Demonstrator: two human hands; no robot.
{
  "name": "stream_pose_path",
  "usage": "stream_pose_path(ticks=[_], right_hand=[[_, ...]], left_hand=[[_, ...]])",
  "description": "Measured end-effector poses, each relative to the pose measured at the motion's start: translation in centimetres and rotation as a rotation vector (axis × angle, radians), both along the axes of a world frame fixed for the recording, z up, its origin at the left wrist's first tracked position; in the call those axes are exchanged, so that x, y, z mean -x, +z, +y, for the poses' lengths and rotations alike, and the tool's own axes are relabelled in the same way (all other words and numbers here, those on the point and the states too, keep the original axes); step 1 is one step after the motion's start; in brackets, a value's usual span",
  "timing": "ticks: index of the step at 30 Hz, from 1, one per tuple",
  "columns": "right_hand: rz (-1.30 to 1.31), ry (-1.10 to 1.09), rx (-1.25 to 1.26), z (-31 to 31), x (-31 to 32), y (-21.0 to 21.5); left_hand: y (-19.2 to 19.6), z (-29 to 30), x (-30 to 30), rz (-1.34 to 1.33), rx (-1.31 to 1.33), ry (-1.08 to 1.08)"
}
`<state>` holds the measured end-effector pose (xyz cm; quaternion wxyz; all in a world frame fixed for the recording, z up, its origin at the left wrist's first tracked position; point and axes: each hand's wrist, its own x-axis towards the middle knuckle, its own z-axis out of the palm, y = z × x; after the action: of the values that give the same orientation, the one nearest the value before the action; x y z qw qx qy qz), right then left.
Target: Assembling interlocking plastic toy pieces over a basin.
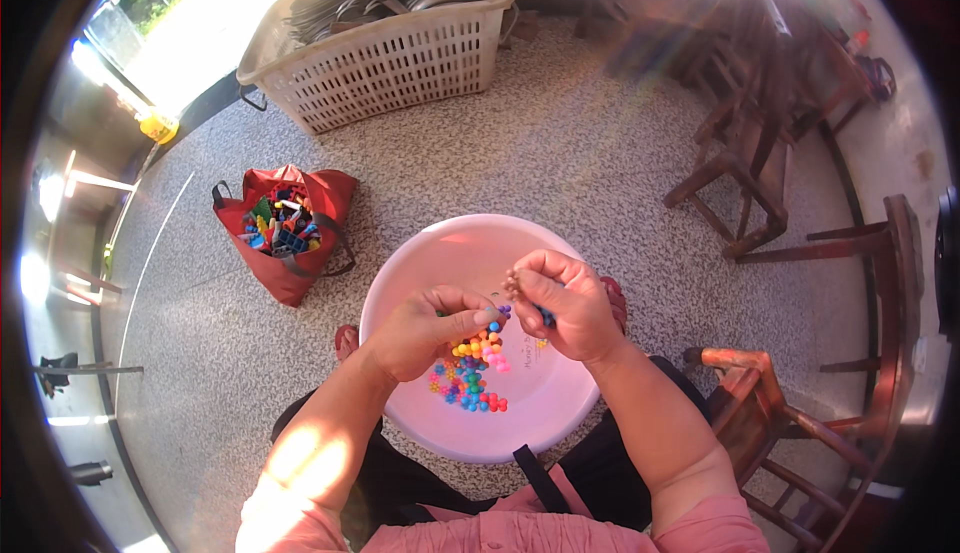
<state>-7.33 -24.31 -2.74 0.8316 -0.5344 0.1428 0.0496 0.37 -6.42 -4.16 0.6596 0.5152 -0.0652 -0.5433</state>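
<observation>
Over a pink basin (545, 408) between my knees, both my hands are raised close together. My left hand (425, 333) pinches a cluster of knobbly plastic beads (470, 348), with yellow, orange, pink, blue and purple ones hanging below the fingers. My right hand (568, 308) is closed around a few similar pieces; a brown beaded piece (513, 284) sticks out at the thumb, and dark blue ones show under the fingers. More colourful flower-shaped beads (465, 388) lie on the basin's floor, partly hidden by my left hand and its cluster.
A red bag (270, 278) full of mixed toy bricks stands left of the basin. Farther off is a white slatted basket (390, 78) holding metal cookware. Wooden chairs (740, 188) crowd the right side, one (745, 383) near my right elbow. The floor (560, 143) is speckled.
</observation>
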Motion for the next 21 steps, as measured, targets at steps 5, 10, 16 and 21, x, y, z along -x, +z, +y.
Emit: stream_pose_path(ticks=[5, 10, 16, 21], right_hand=[[-0.013, 0.123, -0.365, -0.9, 0.0, -0.5], [-0.123, 0.194, 0.422, 0.7, 0.0, -1.1], [0.066, 0.106, 0.172, 0.0, -0.4, -0.7], [0.083, -0.098, -0.255, -1.8, -0.9, -1.8]], left_hand=[[0.9, -0.4, 0.0, -0.123, -0.12, 0.088], [1.1, -0.5, 0.3, -0.326, -0.217, 0.096], [2.5, -0.9, 0.7, -0.281, -0.149, 0.235], [5.9, 2.8, 0.4, -0.547, 0.26, 0.001]])
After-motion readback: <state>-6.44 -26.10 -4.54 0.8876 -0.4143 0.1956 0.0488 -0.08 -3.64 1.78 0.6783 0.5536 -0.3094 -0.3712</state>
